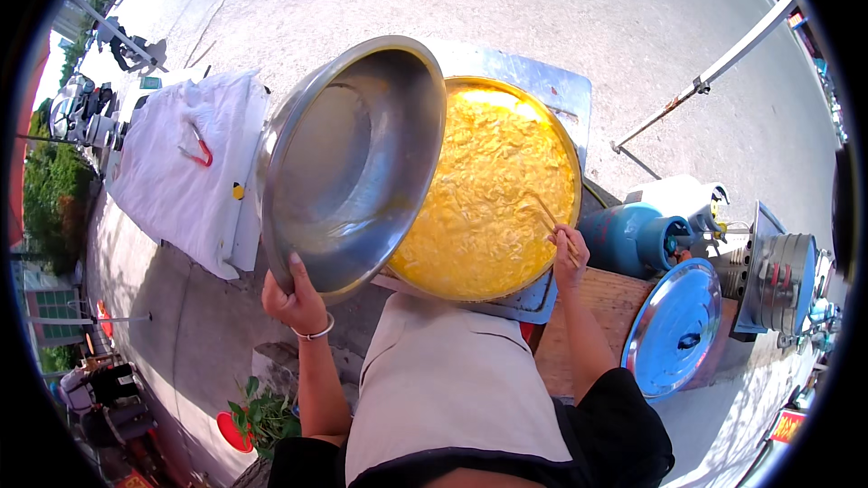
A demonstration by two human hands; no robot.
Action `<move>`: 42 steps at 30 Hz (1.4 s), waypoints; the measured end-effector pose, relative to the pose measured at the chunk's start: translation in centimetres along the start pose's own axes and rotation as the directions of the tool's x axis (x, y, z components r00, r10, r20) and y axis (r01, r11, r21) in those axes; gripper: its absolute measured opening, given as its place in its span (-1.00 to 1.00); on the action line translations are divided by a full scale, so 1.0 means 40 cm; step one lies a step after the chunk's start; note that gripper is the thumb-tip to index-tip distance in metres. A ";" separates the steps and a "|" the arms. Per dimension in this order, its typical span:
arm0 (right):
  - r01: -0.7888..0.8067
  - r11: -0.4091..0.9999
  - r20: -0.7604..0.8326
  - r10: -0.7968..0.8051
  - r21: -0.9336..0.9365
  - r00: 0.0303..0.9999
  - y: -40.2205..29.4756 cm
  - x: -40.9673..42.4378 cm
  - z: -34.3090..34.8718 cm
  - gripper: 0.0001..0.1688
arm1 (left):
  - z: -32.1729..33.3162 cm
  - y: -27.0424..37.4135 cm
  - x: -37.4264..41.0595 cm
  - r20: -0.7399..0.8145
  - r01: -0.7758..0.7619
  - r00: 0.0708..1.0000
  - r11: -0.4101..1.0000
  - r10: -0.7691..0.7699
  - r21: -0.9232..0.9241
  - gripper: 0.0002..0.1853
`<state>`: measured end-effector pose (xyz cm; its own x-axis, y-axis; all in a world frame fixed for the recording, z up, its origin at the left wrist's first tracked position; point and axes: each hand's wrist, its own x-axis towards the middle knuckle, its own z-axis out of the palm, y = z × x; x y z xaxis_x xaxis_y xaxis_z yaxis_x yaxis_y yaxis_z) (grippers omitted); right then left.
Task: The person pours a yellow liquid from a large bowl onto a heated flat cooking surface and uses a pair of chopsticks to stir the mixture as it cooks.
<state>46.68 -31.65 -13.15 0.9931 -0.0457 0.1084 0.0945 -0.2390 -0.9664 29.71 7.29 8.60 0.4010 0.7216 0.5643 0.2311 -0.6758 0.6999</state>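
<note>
My left hand (297, 298) grips the near rim of a large stainless steel basin (352, 156). The basin is tilted on its side, its hollow facing me and its right edge over the left part of a wide round pan. A thick yellow egg-like mixture (488, 203) fills the pan (578, 169), folded and lumpy on top, glaring white at the far side. Between the fingers of my right hand (569, 257) is a pair of wooden chopsticks (546, 211), their tips at the mixture near the pan's right side.
A white cloth (183, 183) with red-handled tongs (202, 152) covers a table at left. Blue (624, 237) and white (668, 193) gas cylinders stand right of the pan. A metal lid (678, 332) lies on a wooden board (583, 325). Stacked steamers (786, 278) and a canopy pole (705, 74) are farther right.
</note>
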 end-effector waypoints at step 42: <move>-0.197 0.955 0.448 0.079 0.222 0.890 0.005 0.208 0.174 -0.73 | 0.020 -0.058 0.069 -0.056 0.016 0.998 0.999 -0.015 0.029 -0.73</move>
<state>55.44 -25.30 -14.05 0.9231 0.3752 -0.0844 -0.0894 -0.0041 -0.9960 30.99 10.72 8.18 0.3475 0.7387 0.5776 0.2635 -0.6681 0.6959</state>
